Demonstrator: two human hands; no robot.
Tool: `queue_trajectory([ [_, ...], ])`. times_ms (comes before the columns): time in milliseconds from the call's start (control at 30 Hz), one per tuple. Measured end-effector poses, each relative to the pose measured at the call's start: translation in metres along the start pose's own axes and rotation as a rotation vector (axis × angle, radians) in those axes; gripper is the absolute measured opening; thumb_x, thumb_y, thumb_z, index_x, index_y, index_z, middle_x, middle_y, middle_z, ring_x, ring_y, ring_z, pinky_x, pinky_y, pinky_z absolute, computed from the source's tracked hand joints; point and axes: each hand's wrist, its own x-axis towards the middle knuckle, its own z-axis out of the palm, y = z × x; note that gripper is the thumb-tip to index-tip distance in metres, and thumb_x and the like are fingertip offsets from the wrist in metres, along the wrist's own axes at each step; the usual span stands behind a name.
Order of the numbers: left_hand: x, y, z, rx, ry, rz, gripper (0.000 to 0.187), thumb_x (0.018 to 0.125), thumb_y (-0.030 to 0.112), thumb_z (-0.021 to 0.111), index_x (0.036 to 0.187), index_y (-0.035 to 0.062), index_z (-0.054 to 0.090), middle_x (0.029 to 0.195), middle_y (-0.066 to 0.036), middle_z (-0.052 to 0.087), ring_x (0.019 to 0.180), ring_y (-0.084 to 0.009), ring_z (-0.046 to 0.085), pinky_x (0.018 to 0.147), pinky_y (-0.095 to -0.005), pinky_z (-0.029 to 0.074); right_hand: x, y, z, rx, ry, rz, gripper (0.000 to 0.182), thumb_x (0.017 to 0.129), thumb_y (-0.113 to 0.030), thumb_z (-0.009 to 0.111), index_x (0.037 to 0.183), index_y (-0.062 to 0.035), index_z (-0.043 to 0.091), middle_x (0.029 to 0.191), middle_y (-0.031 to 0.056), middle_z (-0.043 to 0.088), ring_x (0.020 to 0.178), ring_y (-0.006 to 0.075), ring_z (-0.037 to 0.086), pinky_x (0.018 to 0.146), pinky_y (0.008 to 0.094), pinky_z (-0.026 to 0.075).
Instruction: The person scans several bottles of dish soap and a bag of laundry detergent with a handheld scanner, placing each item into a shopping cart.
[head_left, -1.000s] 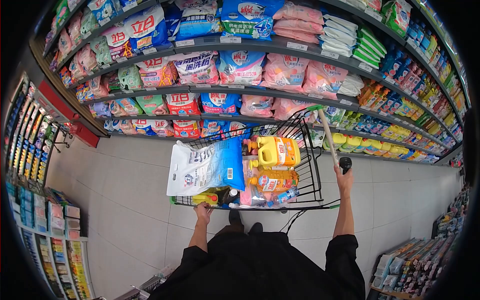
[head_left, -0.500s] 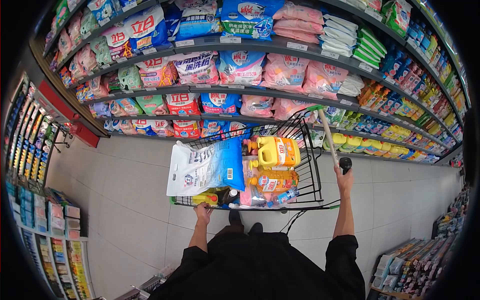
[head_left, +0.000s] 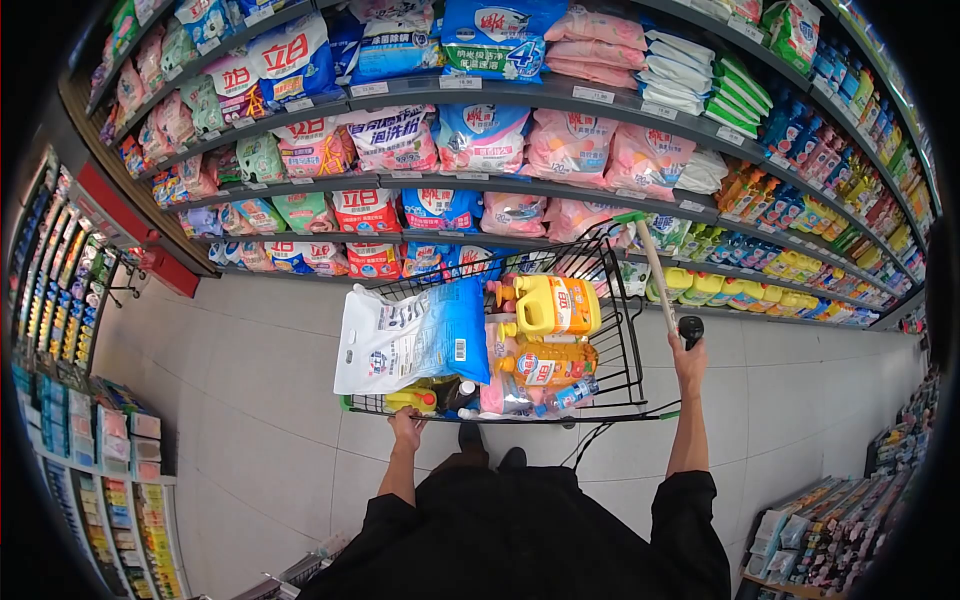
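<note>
A wire shopping cart [head_left: 632, 360] with green corners stands in front of me. My left hand [head_left: 407, 426] is closed on the cart's near rim, beside a yellow bottle with a red cap [head_left: 414, 400]. My right hand [head_left: 688, 362] is wrapped round the cart's pale handle bar [head_left: 655, 265], at a black rounded piece [head_left: 691, 328]. A large white and blue bag [head_left: 410, 335] lies across the cart's left part. To its right are a yellow jug [head_left: 555, 305], an orange bottle [head_left: 550, 364] and a small clear bottle with a blue label [head_left: 568, 397]. Items beneath are partly hidden.
A long curved shelf [head_left: 400, 88] of detergent bags and bottles runs along the far side. Display racks [head_left: 100, 440] stand at left, and stacked packs [head_left: 830, 535] at lower right. Pale floor tiles [head_left: 250, 380] lie around the cart. My shoes [head_left: 512, 458] are below its near edge.
The cart and both hands keep nearly the same place. Only a very slight shift of the cart's contents shows.
</note>
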Motion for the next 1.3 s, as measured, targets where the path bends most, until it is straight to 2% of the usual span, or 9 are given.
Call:
queue_trajectory([
  [300,0.008,-0.004,-0.004,0.011,0.012,0.006,0.026,0.085,0.011,0.056,0.104,0.0061,0.038,0.085,-0.010,0.053,0.079,-0.0224,0.057,0.083,-0.0457,0.055,0.000,0.003,0.003,0.022,0.006,-0.010,0.070,0.073,-0.054,0.076,0.105,0.0066,0.059,0.094,0.0316,0.067,0.093,0.0495,0.064,0.081,0.0512,0.050],
  [367,0.011,-0.005,-0.007,-0.004,-0.021,-0.012,0.037,0.084,0.008,0.056,0.111,0.0064,0.031,0.090,-0.011,0.053,0.080,-0.0222,0.057,0.081,-0.0467,0.055,0.001,0.005,0.004,0.015,0.004,-0.009,0.070,0.073,-0.054,0.076,0.105,0.0067,0.059,0.094,0.0315,0.067,0.093,0.0495,0.064,0.082,0.0512,0.050],
  [767,0.012,-0.005,-0.008,-0.004,-0.027,-0.015,0.037,0.084,0.008,0.056,0.111,0.0092,0.031,0.090,-0.010,0.054,0.080,-0.0209,0.057,0.080,-0.0466,0.054,0.000,0.002,0.003,-0.019,-0.009,0.008,0.069,0.074,-0.052,0.076,0.108,0.0056,0.059,0.097,0.0306,0.067,0.095,0.0485,0.063,0.083,0.0504,0.049],
  [1300,0.009,-0.003,-0.004,-0.033,-0.019,-0.019,0.041,0.083,0.007,0.057,0.112,0.0081,0.028,0.087,-0.010,0.053,0.077,-0.0206,0.056,0.078,-0.0461,0.057,-0.002,-0.003,0.000,0.008,-0.012,0.002,0.067,0.074,-0.051,0.077,0.105,0.0050,0.059,0.096,0.0292,0.067,0.094,0.0470,0.064,0.083,0.0493,0.049],
])
